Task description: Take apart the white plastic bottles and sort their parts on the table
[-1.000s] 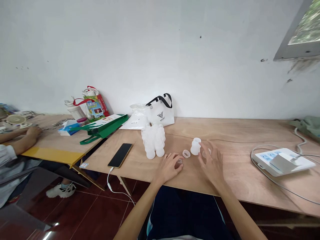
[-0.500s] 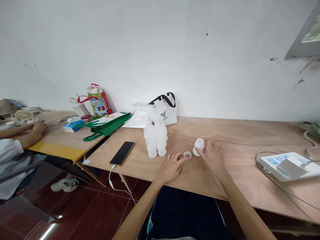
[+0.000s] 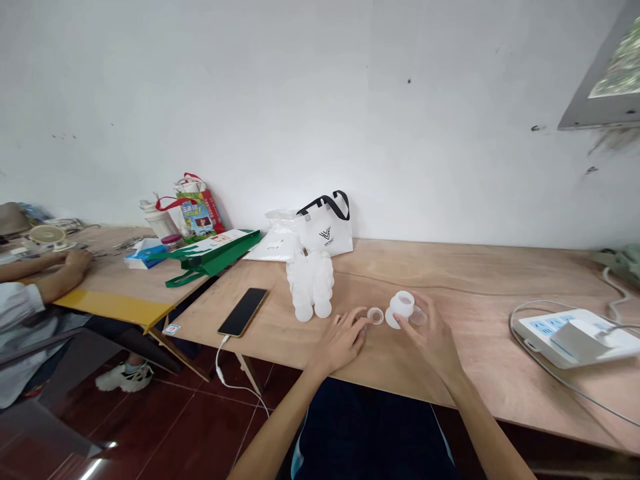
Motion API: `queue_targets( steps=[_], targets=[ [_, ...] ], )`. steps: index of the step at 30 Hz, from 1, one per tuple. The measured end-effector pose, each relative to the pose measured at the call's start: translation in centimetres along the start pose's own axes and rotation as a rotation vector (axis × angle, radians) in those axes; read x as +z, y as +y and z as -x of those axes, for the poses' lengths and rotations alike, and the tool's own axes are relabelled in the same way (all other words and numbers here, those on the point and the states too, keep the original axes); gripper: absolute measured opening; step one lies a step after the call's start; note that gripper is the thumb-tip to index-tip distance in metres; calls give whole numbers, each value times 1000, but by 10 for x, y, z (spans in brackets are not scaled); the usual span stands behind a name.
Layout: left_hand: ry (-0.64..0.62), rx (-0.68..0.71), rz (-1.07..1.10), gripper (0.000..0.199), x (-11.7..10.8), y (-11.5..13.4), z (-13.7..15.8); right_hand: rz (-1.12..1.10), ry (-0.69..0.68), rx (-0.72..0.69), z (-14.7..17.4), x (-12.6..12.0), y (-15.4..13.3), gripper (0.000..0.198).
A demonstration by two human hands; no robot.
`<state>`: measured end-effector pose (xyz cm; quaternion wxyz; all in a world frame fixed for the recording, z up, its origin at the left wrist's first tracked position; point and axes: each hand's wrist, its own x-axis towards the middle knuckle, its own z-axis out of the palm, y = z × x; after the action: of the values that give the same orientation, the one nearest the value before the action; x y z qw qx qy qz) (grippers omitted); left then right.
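Right hand [image 3: 434, 337] tilts white bottle [image 3: 400, 307] on desk [image 3: 465, 347], grip closed around it. Left hand [image 3: 341, 341], grip released, fingertips by small ring [image 3: 375, 315].

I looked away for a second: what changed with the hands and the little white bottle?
The right hand has tipped the small white bottle from upright onto its side, mouth toward the camera, fingers around it. The left hand stays by the small ring cap. The bottle cluster and phone are unmoved.
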<state>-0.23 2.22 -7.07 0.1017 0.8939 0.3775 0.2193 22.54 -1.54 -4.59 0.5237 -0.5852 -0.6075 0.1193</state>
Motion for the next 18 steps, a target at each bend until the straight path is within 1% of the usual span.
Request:
queue_targets(
  steps=[3, 6, 8, 10, 13, 15, 18],
  targets=[
    [0, -6, 4, 40, 0, -1, 1, -30, 11, 55, -4, -7, -3, 58],
    [3, -16, 12, 45, -1, -1, 1, -21, 51, 70, -7, -16, -3, 60],
    [4, -25, 19, 47, -2, -1, 1, -36, 46, 93, -10, -21, 0, 62],
    [5, -33, 24, 47, -2, -1, 1, -85, 5, 135, -11, -24, 1, 62],
    [-10, -32, 34, 46, 1, -5, 1, -221, -85, 179, -11, -22, 2, 61],
    [-13, -31, 43, 49, 4, -9, 2, -287, -162, 175, -9, -17, 2, 58],
    [7, -35, 63, 53, 6, -12, 1, -267, -283, 139, -3, -7, 5, 51]
  ],
)
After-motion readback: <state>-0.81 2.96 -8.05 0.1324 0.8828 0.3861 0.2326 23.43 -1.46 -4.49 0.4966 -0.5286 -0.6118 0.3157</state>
